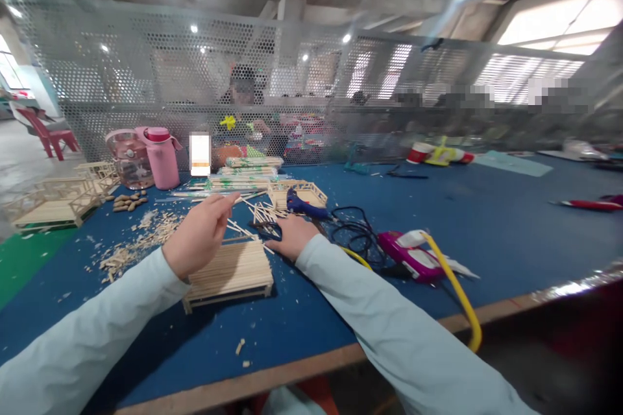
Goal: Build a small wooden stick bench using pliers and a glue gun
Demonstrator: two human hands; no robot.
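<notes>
My left hand [199, 233] is raised above a flat raft of glued wooden sticks [233, 272] and pinches one thin wooden stick [249, 195] between thumb and fingers. My right hand [291, 235] rests palm down on the blue table [487, 233], fingers spread beside a loose heap of sticks [263, 214] and dark scissors [265, 230]. A blue glue gun [304, 205] lies just beyond the right hand, its black cord [355, 227] coiled to the right.
Stick bundles [248, 172] and a small stick frame [302, 193] lie behind. A pink bottle [163, 157], clear jug [129, 159], peanuts [127, 201], stick scraps [141, 243] and stick models [58, 201] sit left. A magenta tool [413, 256] with yellow hose lies right. A person sits behind the mesh screen [292, 78].
</notes>
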